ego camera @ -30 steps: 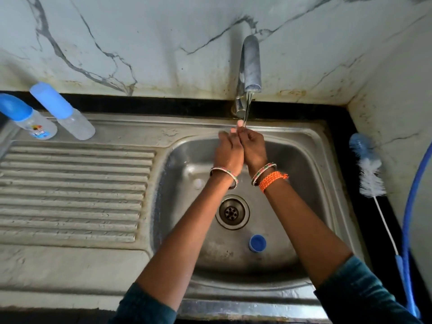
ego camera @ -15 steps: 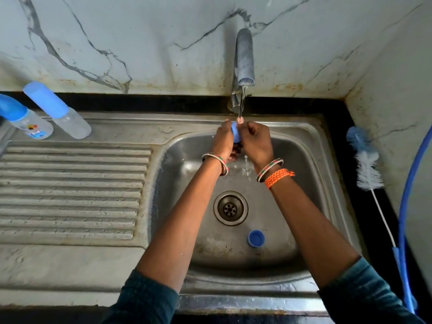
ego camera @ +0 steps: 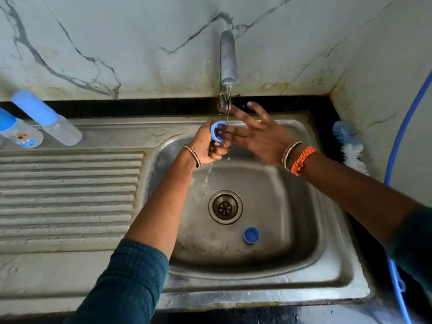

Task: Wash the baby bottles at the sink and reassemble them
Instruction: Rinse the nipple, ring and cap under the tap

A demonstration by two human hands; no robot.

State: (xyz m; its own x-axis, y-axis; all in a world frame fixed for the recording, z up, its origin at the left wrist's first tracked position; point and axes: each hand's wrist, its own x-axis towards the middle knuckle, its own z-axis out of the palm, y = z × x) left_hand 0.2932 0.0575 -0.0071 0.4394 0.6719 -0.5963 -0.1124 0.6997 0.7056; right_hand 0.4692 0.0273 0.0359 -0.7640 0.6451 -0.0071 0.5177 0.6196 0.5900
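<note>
1. Head view: left hand (ego camera: pixel 208 146) grips blue ring (ego camera: pixel 216 131) under tap (ego camera: pixel 228 59), over back edge of sink (ego camera: pixel 268 272); thin stream falls onto it.
2. Right hand (ego camera: pixel 259 134) spread wide, fingers straight, one fingertip inside ring.
3. Blue cap (ego camera: pixel 251 235) lies in basin, near front right of drain (ego camera: pixel 225 206).
4. Two bottles (ego camera: pixel 46 118) lie at drainboard's back left corner.
5. Brush (ego camera: pixel 350 146) rests on counter at right edge.
</note>
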